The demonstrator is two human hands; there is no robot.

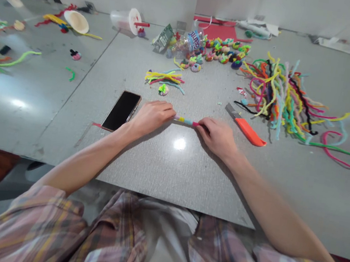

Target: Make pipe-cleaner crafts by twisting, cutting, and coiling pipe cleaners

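Note:
A thin pipe cleaner with lilac, yellow, light blue and pink bands spans the gap between my hands, just above or on the grey table. Its left end disappears under the closed fingers of my left hand. At the pink end, the thumb and fingers of my right hand pinch it. To the right of that hand lies a utility knife with an orange handle, its blade pointing up and left. A black phone rests beside my left wrist.
A small pipe cleaner bundle and a fuzzy green-and-yellow piece lie ahead. Behind them are a plastic bottle, many small fuzzy pieces and a tipped cup. A large pipe cleaner pile spreads at right.

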